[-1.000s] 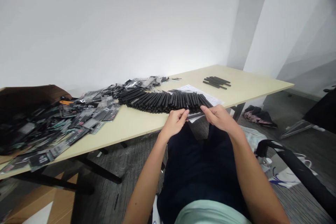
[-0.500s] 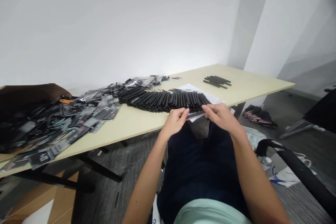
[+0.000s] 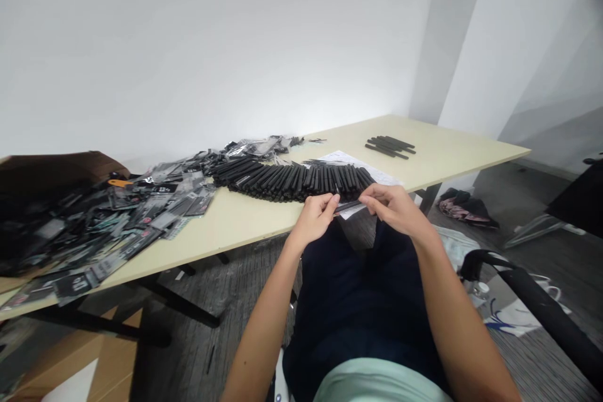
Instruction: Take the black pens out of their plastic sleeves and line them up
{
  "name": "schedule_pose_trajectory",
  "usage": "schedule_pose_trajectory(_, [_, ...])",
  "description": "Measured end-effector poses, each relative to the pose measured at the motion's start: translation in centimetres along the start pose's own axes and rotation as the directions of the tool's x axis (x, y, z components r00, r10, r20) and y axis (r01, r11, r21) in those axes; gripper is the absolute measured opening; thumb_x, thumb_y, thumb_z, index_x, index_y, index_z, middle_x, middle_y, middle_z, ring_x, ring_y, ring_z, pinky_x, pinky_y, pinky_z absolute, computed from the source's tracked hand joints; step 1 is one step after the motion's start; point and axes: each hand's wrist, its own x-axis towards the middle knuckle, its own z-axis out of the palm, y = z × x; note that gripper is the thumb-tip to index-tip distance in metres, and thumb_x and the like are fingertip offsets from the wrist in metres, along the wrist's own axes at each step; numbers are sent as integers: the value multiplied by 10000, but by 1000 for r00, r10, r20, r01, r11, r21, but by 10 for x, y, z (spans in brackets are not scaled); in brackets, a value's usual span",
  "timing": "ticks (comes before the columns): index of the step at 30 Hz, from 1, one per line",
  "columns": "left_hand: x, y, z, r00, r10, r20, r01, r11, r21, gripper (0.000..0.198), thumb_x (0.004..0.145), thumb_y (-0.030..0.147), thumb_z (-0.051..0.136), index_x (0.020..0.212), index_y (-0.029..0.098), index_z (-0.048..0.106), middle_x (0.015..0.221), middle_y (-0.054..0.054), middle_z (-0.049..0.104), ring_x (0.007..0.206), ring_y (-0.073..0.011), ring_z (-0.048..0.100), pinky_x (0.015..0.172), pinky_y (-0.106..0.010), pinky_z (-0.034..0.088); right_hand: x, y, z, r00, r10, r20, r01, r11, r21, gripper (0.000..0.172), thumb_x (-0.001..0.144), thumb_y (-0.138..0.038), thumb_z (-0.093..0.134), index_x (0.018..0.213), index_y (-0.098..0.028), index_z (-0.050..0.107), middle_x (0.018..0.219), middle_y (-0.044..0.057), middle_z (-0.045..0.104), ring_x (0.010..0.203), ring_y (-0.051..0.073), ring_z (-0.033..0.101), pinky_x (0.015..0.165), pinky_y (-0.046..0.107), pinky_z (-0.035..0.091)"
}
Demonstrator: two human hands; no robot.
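The largest thing was the long pale-yellow table (image 3: 452,152). On its left part spread a wide heap of black and clear plastic packets (image 3: 155,204). Near the middle lay a curved row of slim black sticks (image 3: 282,182), packed closely side by side, its right part over a white paper sheet (image 3: 382,174). Farther right, a small group of flat black sticks (image 3: 390,144) lay apart. The left hand (image 3: 315,217) pinched one slim dark rod (image 3: 348,205) between thumb and fingers, and the right hand (image 3: 396,209) pinched its other end, just before the row. The right fingertips had just shifted slightly toward the unmoved left hand; I judged the left one was steadying the rod, the right one adjusting it.
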Motion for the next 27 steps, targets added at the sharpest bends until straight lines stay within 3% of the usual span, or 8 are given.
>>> schedule_pose_trajectory(3, [0,1,0,1000,1,13,-2,999,41,522,1041,550,450,688,169,503,608,21,521,576,-116,472,562,-243,332,3,-1,4,999,-34,-32,29,985,-167,583,1038,-537,494,580,-185,569,496,4,530,485,125,481,548,290,366])
schedule_pose_trajectory(6, [0,1,-1,1000,7,21,-8,998,64,529,1042,548,451,688,163,528,632,8,559,586,-120,489,567,-248,337,3,-1,5,999,-10,-33,4,986,-167,656,1055,-558,443,522,-185,527,467,10,516,476,125,493,559,292,378])
schedule_pose_trajectory(10, [-1,0,0,1000,-5,3,5,1000,3,522,1032,564,463,690,172,503,609,25,497,580,-119,480,572,-241,369,0,0,0,999,38,31,-40,998,42,399,1003,-552,571,933,-182,704,679,19,660,519,132,533,531,271,420])
schedule_pose_trajectory(13, [0,-2,1,1000,-22,-11,22,997,-78,521,1021,581,476,687,182,462,587,45,418,557,-109,438,587,-239,410,-3,1,-6,997,45,61,-53,988,146,393,950,-522,667,1163,-193,687,810,32,692,530,124,525,516,263,434])
schedule_pose_trajectory(17, [1,-3,0,999,-44,9,44,997,-55,544,1014,614,463,684,182,471,585,36,446,559,-116,453,569,-240,389,-3,1,-7,1000,8,23,-10,998,61,362,982,-524,614,943,-177,708,705,17,641,522,121,493,519,267,406])
schedule_pose_trajectory(22, [1,-3,-2,997,-62,35,64,997,-45,562,1010,641,450,707,173,521,628,15,519,591,-126,496,565,-239,373,0,1,-2,999,-30,-22,27,992,-127,588,1040,-556,483,594,-182,566,501,-13,462,488,114,423,526,281,330])
schedule_pose_trajectory(25, [1,-3,-2,997,-57,43,59,997,-45,558,1011,636,452,708,173,517,635,12,527,598,-127,499,564,-239,371,-1,0,-4,1000,-13,-12,12,994,-110,575,1029,-572,499,618,-182,599,506,-10,481,486,117,431,525,281,332])
schedule_pose_trajectory(27, [0,-2,-2,998,-53,42,55,998,-41,555,1014,630,450,707,173,517,632,12,531,596,-128,502,564,-242,370,-2,-1,-5,1000,15,8,-15,1000,-15,457,999,-572,562,798,-180,687,599,1,579,497,123,469,512,274,358])
